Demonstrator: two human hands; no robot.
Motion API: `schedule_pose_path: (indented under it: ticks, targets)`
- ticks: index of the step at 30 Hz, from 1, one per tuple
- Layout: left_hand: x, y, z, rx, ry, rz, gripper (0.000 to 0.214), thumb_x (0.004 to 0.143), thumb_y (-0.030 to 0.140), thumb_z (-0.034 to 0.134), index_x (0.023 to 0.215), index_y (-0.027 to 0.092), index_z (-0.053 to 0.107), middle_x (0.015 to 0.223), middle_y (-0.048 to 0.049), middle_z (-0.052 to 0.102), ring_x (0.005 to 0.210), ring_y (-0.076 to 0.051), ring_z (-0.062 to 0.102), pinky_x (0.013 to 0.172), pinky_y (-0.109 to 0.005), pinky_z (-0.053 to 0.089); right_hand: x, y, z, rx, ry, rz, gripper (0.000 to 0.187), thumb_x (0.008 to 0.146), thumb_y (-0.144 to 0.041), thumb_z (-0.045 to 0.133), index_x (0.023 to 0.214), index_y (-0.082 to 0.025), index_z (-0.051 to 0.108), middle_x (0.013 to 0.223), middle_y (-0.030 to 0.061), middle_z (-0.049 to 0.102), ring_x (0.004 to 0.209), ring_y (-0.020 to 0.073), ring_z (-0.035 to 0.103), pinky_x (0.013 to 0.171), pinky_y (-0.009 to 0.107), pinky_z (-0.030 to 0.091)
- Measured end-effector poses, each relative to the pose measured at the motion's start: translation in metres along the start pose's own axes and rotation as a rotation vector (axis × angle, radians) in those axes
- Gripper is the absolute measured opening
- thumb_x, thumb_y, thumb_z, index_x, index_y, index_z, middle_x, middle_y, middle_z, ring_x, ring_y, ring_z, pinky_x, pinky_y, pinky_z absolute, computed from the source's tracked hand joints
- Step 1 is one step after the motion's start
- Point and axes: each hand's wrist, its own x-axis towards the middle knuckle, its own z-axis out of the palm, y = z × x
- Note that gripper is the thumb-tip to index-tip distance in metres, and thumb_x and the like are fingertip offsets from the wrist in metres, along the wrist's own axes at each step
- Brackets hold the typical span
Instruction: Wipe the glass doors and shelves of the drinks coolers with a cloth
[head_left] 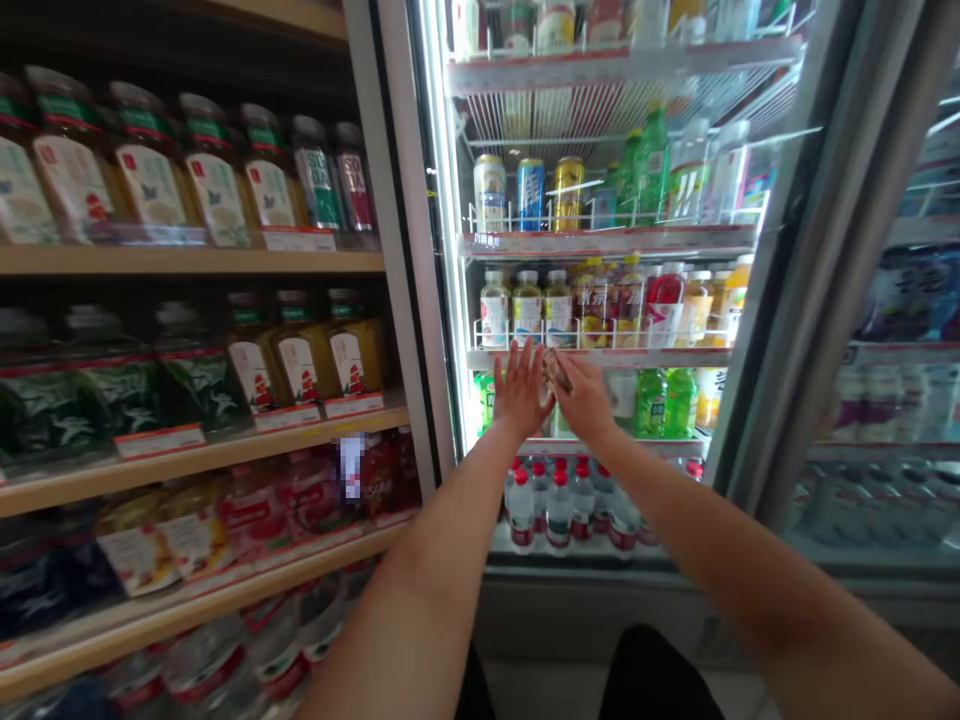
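Both my hands are raised in front of a lit glass-fronted drinks cooler [600, 250]. My left hand [523, 392] is flat with its fingers spread, and it holds nothing. Close beside it, my right hand [583, 398] pinches a small crumpled shiny packet [556, 371] in its fingertips. Directly behind my hands stands a row of green soft-drink bottles [660, 403]. Just above them are several juice bottles [559, 308] on a wire-railed shelf. Whether my hands are touching the glass or reaching past it, I cannot tell.
To the left stand wooden shelves [187, 262] holding glass drink bottles and green-labelled packs. Cans and green bottles fill the cooler's upper shelf, and water bottles [559, 510] sit below my hands. A metal door frame [810, 250] runs diagonally to the right.
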Motion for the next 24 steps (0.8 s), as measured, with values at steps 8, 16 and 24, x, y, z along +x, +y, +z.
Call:
schedule_pose_path:
  ticks: [8,16,24]
  targets:
    - [-0.014,-0.015,0.002,-0.014,0.142,0.085,0.053,0.099,0.008,0.047,0.151,0.017,0.054,0.165,-0.0129,0.044,0.160,-0.032,0.026,0.129,-0.059,0.027,0.008,0.013,-0.031,-0.018,-0.095,-0.110,0.048,0.103,-0.032,0.048,0.145,-0.016,0.063,0.149,0.0120,0.060,0.146,0.0273,0.050,0.125,0.049,0.043]
    - [-0.017,-0.009,-0.002,0.007,0.178,0.012,0.039,0.097,0.010,0.054,0.132,0.019,0.069,0.117,-0.0136,0.073,0.114,-0.030,0.067,0.101,-0.046,0.054,0.000,0.042,-0.033,-0.486,-0.327,-0.056,0.090,0.100,-0.046,0.058,0.172,-0.021,0.008,0.177,0.0091,0.002,0.165,0.0332,-0.001,0.131,0.063,0.024]
    - [-0.023,0.018,0.006,0.027,0.040,0.098,0.050,0.100,0.012,0.057,0.149,0.021,0.058,0.148,-0.0142,0.058,0.134,-0.030,0.056,0.112,-0.044,0.050,-0.003,0.029,-0.029,-0.489,-0.344,0.022,0.098,0.098,-0.042,0.064,0.172,-0.018,0.005,0.176,0.0112,-0.006,0.164,0.0353,-0.006,0.130,0.066,0.020]
